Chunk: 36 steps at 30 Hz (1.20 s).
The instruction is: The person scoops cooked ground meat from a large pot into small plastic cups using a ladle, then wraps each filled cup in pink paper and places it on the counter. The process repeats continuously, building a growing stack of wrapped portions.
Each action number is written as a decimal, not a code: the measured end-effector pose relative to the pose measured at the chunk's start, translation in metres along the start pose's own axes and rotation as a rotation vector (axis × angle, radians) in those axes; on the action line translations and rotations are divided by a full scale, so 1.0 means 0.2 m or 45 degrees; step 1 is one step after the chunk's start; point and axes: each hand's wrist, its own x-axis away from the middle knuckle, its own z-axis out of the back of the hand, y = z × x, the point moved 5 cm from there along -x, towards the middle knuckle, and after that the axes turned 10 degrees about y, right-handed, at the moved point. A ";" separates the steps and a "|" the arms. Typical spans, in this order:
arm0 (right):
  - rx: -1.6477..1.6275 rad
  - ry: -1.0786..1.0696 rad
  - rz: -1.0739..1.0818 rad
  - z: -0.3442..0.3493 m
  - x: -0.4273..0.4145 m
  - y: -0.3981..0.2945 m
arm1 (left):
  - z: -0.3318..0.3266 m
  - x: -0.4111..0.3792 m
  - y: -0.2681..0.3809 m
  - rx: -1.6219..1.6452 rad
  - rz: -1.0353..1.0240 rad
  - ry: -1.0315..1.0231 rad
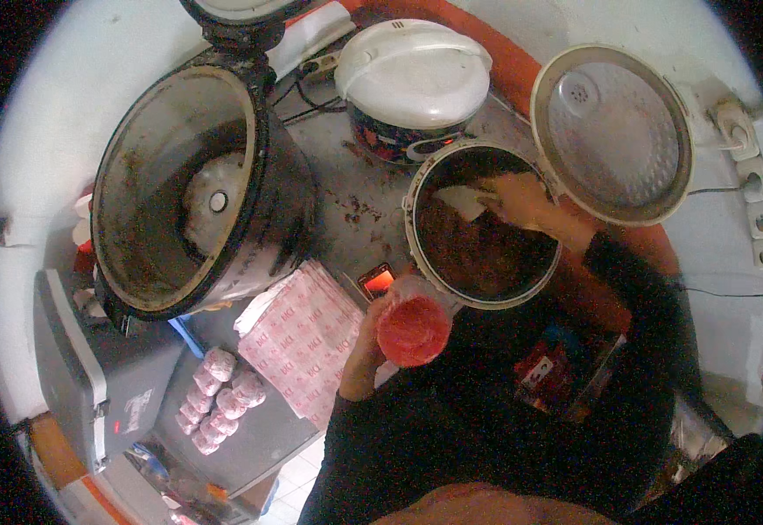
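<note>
My left hand (363, 357) grips a round red cup (414, 333) that seems lined with clear plastic film. The cup is beside the front rim of an open rice cooker (414, 246). Inside that cooker lies a dark brown mass (480, 256), probably cooked rice, though the light is too dim to be sure. My right hand (519, 200) reaches into the cooker from the right. Its fingers are closed around a pale rice paddle (463, 200) whose blade is above the brown mass. The cooker's lid (617, 138) stands raised on the right.
A second, large open cooker (276, 216) stands on the left; a closed white-lidded cooker (414, 79) is behind. Printed wrapping paper (302, 335), a lit phone (377, 281) and several wrapped bundles (224, 400) lie nearby. A grey cool box (105, 387) stands left; power sockets (755, 184) line the right wall.
</note>
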 end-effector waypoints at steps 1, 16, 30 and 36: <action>-0.038 -0.053 -0.016 -0.04 -0.01 -0.02 | -0.02 0.02 0.02 0.022 0.013 0.006; -0.933 -0.188 -0.292 -0.12 0.28 0.00 | -0.01 0.05 0.23 0.251 -0.519 0.096; 0.418 0.632 -0.393 0.44 0.50 -0.28 | -1.12 -0.25 0.40 -0.564 -1.260 0.116; 0.800 0.758 -0.162 0.40 0.67 -0.36 | -0.99 -0.49 0.31 0.216 -0.684 -0.155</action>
